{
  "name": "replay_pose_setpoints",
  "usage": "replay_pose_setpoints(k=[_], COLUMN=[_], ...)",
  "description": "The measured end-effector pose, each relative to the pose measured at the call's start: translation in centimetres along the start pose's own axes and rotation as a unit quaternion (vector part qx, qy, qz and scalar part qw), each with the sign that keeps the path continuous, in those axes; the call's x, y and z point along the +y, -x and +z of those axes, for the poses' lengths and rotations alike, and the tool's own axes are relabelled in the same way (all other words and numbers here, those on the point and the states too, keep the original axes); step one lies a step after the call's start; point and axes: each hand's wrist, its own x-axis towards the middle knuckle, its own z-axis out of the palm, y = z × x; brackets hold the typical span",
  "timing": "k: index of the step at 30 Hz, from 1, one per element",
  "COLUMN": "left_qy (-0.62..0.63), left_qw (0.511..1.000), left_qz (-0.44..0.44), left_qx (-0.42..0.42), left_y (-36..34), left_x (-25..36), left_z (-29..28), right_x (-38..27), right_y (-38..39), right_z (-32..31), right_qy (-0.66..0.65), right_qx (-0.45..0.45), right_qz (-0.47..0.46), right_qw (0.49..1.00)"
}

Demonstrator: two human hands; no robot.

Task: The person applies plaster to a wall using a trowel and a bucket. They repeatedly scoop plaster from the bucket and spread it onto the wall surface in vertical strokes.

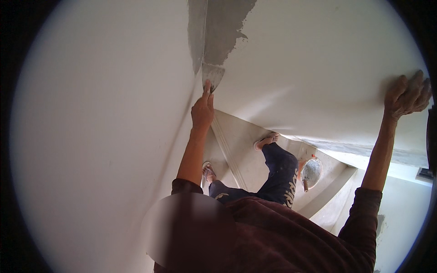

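Note:
My left hand grips a metal putty knife, its blade against the inside corner where two pale walls meet, just below a strip of grey wet-looking filler. My right hand braces on the right wall at the upper right, fingers bent and somewhat apart, with nothing visible in them. The left wall is smooth and off-white.
My sandalled feet stand below on pale steps. A round container with grey material and a handled tool sits by my leg. A ledge runs at the lower right, beside a lit opening and a patched wall.

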Motion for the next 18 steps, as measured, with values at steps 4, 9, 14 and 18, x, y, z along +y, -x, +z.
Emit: replay_pose_setpoints(k=[4,9,14,18], left_qy=[-0.015,0.016,-0.017,-0.046], left_qw=[0.973,0.996,0.963,0.957], left_qz=[-0.144,0.045,0.236,0.227], left_qx=[-0.180,-0.076,0.132,0.173], left_y=[4.3,3.7,-1.2,-2.7], left_x=[-2.6,10.5,25.0,33.8], left_z=[0.2,-7.5,-18.3,-23.8], right_x=[-1.7,-2.8,-2.6,-2.5], right_y=[-1.0,0.2,0.2,0.8], right_z=[-0.3,-0.3,-0.7,-2.0], right_qy=[-0.019,-0.061,-0.073,-0.070], right_qx=[0.008,-0.016,-0.026,-0.050], right_qz=[0.048,0.108,0.157,0.195], right_qw=[0.999,0.992,0.985,0.977])
